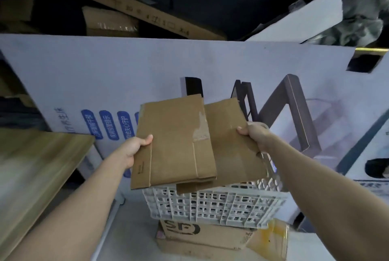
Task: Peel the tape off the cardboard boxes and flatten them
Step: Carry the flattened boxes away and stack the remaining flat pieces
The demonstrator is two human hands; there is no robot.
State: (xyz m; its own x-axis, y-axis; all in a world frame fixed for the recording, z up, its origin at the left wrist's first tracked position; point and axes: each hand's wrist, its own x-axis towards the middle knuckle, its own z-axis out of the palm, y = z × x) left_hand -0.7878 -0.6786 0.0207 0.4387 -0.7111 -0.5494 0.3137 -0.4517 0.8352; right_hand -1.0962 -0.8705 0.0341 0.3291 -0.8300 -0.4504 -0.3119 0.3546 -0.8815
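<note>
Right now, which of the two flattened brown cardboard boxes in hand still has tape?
The flattened brown cardboard box in the left hand: shiny clear tape shows near its right edge. The other box, in the right hand, looks bare.

A big white printed panel (147, 67) stands behind a wooden board (37, 166); pale floor (134, 231), dark, dim space above.

1. The brown cardboard box (210, 237) under the white plastic crate (210, 206) is showing a black "SF" logo on its side.
2. The long brown carton (126, 6) at the top is carrying small black symbols and a blurred mark reading roughly "X-4".
3. The large white carton (147, 67) is bearing blue rounded labels (107, 125) with white Chinese characters turned sideways, too blurred to read surely.
4. The flattened cardboard box (174, 140) is carrying tiny print near its lower left corner, too small to read.
</note>
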